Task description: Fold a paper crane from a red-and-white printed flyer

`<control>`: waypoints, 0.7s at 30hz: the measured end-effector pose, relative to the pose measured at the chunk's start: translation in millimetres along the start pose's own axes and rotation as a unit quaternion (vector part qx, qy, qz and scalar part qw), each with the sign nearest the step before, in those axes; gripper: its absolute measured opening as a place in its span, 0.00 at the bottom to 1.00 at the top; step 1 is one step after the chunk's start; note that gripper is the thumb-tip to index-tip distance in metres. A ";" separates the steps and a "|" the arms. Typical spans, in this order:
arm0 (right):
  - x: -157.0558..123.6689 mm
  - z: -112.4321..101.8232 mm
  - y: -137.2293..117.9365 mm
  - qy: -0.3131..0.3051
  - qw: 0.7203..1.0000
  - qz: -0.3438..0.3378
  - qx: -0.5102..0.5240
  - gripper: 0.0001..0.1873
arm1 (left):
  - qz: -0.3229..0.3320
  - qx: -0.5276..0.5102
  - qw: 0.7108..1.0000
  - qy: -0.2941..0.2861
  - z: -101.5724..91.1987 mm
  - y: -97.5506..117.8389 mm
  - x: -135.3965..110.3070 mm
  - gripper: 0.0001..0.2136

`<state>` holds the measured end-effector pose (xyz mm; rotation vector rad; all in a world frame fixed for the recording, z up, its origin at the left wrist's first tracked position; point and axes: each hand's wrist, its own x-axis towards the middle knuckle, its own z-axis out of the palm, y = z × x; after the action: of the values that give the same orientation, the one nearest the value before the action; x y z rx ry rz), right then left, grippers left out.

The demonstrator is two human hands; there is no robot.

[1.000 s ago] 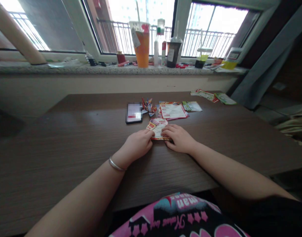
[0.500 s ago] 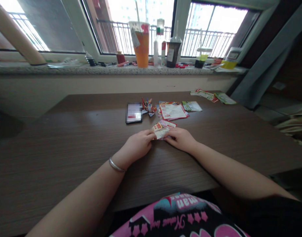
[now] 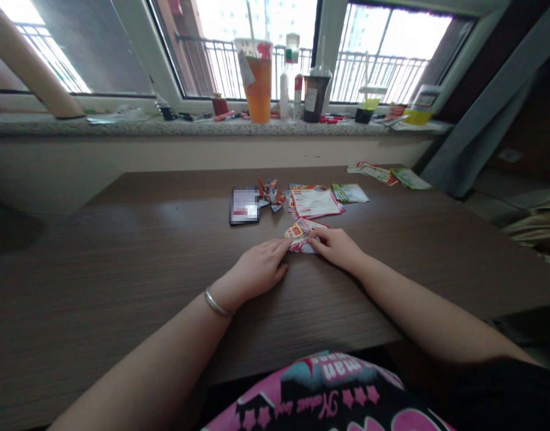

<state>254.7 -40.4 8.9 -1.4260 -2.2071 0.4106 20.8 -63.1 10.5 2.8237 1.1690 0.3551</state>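
A folded printed leaflet (image 3: pixel 302 232), in red, yellow and white, lies on the table between my hands. My left hand (image 3: pixel 260 268), with a silver bangle at its wrist, rests flat with fingers stretched out, their tips on the leaflet's left edge and the thumb apart. From the right, my right hand (image 3: pixel 340 248) holds the leaflet's other side between thumb and fingers. Just beyond it are a stack of printed leaflets (image 3: pixel 316 202) and a small pile of folded paper pieces (image 3: pixel 270 194).
A phone (image 3: pixel 244 206) with a blurred screen lies left of the folded pieces. Green-and-white leaflets (image 3: pixel 352 193) and more papers (image 3: pixel 374 172) lie toward the back right. A tall cup of orange drink (image 3: pixel 258 84), a dark cup (image 3: pixel 316 96) and bottles stand on the windowsill (image 3: pixel 189 127).
The leaflet has shifted slightly to the right along with both hands, and a red-striped patch now shows at its near edge. My left fingers have straightened from a pinch.
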 end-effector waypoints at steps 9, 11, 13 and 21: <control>2.8 -3.0 2.0 -0.009 1.000 0.021 -0.007 0.13 | 0.016 0.014 0.999 -0.036 3.5 6.6 -1.4 0.30; 3.9 -3.4 3.9 -0.015 0.999 0.024 -0.015 0.13 | 0.019 0.014 0.999 -0.042 3.8 6.2 -1.4 0.30; 4.9 -3.8 5.4 -0.023 0.999 0.023 -0.023 0.12 | 0.023 0.013 0.999 -0.046 4.0 6.0 -1.3 0.29; 5.9 -5.2 5.5 -0.028 0.998 -0.005 -0.055 0.09 | 0.023 0.025 0.997 -0.069 3.4 7.9 0.3 0.28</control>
<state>259.7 -32.8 11.9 -1.4751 -2.3131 0.3344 27.3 -68.4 8.4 2.8673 1.1019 0.1314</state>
